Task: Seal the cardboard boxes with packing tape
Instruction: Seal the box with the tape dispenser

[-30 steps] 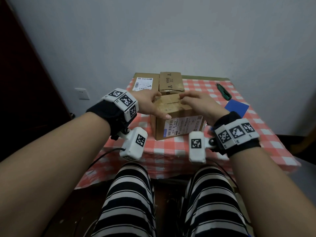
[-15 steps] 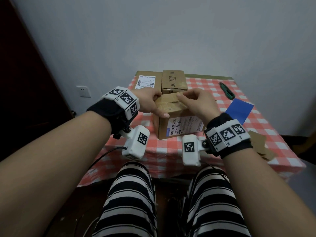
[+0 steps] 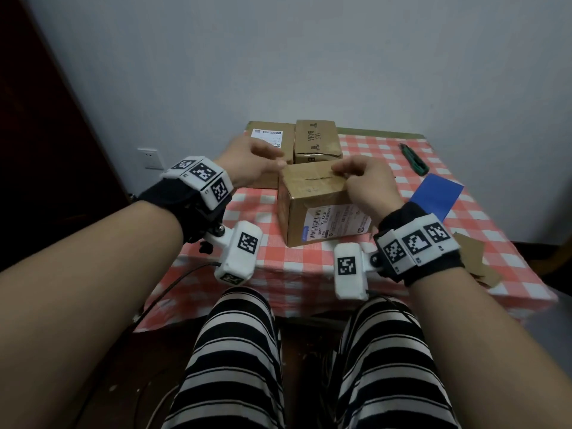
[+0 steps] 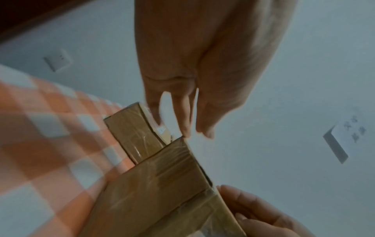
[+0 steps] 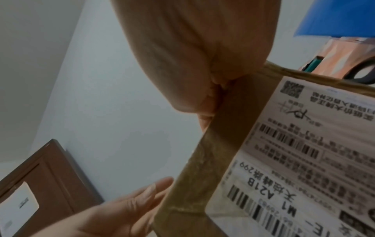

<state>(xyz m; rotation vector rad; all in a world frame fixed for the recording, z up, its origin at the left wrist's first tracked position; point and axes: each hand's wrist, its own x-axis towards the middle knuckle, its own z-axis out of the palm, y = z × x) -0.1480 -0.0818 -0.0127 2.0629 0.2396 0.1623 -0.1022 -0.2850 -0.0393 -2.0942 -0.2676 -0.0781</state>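
Left hand [image 3: 250, 164] lifted off box [image 3: 312, 205], fingers straight; right hand [image 3: 368, 184] presses top.

brown boxes [image 3: 312, 193]; red-white checked tablecloth [image 3: 309, 261]; blue sheet [image 3: 436, 196].

- We see the left hand [image 4: 205, 64] from beneath, fingers extended and loosely spread, tips pointing down toward the boxes.
- Its longest fingertip sits at the top corner of the near cardboard box [image 4: 162, 184]; whether it touches, we cannot tell.
- Glossy clear tape covers the near box's side.
- A second taped box [image 4: 134, 133] stands just behind it.
- The right hand [image 4: 261, 214], at lower right, has its fingers against the near box's top edge.
- Checked tablecloth [image 4: 40, 144] at left; wall socket [image 4: 58, 61] beyond. The view is blurred.
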